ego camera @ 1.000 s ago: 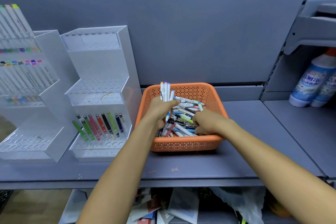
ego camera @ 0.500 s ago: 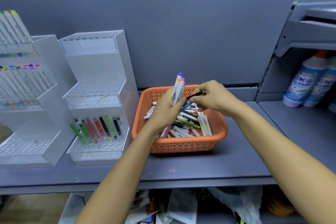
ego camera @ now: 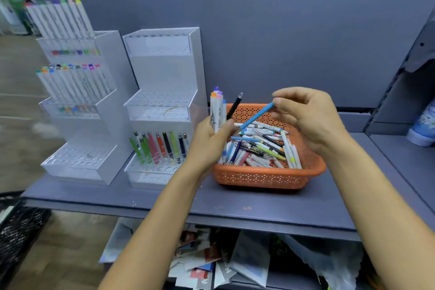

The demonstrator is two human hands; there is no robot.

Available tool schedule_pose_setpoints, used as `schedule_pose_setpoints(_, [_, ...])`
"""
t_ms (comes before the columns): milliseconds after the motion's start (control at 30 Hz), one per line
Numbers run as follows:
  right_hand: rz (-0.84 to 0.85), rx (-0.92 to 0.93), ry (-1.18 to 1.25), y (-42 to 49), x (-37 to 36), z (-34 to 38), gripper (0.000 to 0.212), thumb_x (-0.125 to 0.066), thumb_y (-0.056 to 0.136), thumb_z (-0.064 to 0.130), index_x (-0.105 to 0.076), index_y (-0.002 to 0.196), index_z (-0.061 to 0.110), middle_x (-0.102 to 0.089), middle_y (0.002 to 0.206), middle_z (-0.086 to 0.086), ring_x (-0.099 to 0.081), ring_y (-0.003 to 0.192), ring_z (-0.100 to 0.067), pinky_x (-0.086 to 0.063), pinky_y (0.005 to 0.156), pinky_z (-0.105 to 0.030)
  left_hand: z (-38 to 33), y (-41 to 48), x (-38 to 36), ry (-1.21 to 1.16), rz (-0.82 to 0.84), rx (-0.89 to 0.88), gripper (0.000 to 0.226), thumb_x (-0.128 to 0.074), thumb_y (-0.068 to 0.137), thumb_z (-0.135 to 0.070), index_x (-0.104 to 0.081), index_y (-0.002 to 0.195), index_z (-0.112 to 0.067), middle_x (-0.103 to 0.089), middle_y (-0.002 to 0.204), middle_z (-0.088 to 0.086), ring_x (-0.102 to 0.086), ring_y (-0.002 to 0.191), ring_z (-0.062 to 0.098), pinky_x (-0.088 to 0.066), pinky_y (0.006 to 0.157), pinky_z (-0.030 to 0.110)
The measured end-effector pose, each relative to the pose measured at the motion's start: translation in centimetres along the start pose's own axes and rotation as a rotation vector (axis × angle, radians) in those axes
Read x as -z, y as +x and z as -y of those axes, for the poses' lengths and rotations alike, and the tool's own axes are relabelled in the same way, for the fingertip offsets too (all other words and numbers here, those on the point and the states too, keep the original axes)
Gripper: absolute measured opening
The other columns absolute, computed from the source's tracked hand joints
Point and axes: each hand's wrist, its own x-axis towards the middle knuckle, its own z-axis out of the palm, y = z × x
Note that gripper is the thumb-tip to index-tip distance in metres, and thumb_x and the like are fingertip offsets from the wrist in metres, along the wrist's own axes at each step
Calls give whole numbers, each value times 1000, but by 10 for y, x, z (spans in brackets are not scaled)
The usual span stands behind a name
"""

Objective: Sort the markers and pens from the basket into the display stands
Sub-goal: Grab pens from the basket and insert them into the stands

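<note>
Grey shelf [ego camera: 259, 209] with a grey back panel [ego camera: 282, 30] is carrying everything. Orange basket [ego camera: 270, 179] is sitting on its right part, still heaped with pens and markers. Left hand [ego camera: 209, 141] is hovering at the basket's left rim, gripping a bundle of white markers [ego camera: 217, 113] upright, coloured caps up. Black pen [ego camera: 234, 107] is now standing in that same grip; 0.5 s ago the right hand was bringing it over. Right hand [ego camera: 310, 117], which was digging in the basket 1 s ago, is now pinching the far end of a blue pen [ego camera: 256, 116] at its fingertips, and the pen's near end is reaching the left thumb. Left of the basket nothing is changing: left stand [ego camera: 117, 82] is holding markers on its upper tiers, right stand [ego camera: 162, 73] is holding coloured pens [ego camera: 162, 146] in its lowest tier.
</note>
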Motion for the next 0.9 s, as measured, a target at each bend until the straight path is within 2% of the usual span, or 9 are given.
schedule_pose_setpoints(67, [-22,29,33,-6,-14,-2,15,-60,87,-6,-67,84,7,-65,75,-3,-68,71,-16,-58,75,-27,1,-8,12,-72,-15,57,13,-53,96,-20,-65,93,-15,-72,84,8,-71,83,19,-57,72,35])
schedule_pose_setpoints(167, [-37,62,78,-15,-39,-7,16,-60,87,-7,-67,85,8,-65,81,-7,-66,75,-15,-58,76,-25,0,-19,30,-179,5,89,14,-51,97,-16,-63,92,-12,-69,77,1,-64,67,10,-55,64,23])
schedule_pose_setpoints(300, [-26,63,202,-25,-76,-10,17,-61,86,-6,-63,90,10,-68,84,-9,-68,72,-13,-56,70,-22,1,-30,57,-197,-20,78,13,-52,97,-14,-58,87,-8,-61,62,-7,-52,53,5,-48,52,20])
schedule_pose_setpoints(400, [26,63,239,-32,-112,-13,20,-61,86,-6,-61,94,12,-69,91,-13,-70,83,-20,-55,68,-22,2,-33,88,-224,-34,94,11,-52,97,-13,-57,87,-9,-58,65,-4,-48,53,9,-45,51,22])
schedule_pose_setpoints(500, [39,75,225,-38,-150,-15,19,-63,85,-3,-62,94,14,-68,95,-16,-70,82,-19,-56,68,-22,3,-32,122,-233,-25,113,9,-53,96,-14,-57,90,-9,-58,68,-1,-47,55,10,-44,51,23])
schedule_pose_setpoints(667, [-53,124,217,-40,-202,-17,25,-64,87,-1,-56,99,19,-71,85,-13,-71,84,-21,-58,72,-27,9,-26,182,-286,-72,196,9,-55,95,-17,-59,94,-9,-59,65,-2,-46,52,9,-42,49,22])
schedule_pose_setpoints(800, [-70,136,173,-46,-235,-25,25,-64,87,0,-53,96,20,-70,82,-15,-71,84,-25,-57,72,-29,20,-23,223,-378,-88,285,9,-55,96,-17,-51,89,-13,-48,62,-2,-39,45,8,-36,41,19])
schedule_pose_setpoints(900, [-74,142,133,-53,-258,-36,23,-64,86,-1,-55,94,19,-69,84,-19,-71,82,-25,-57,71,-29,27,-23,246,-468,-53,348,9,-53,97,-17,-48,89,-16,-48,63,-1,-37,42,7,-34,38,18])
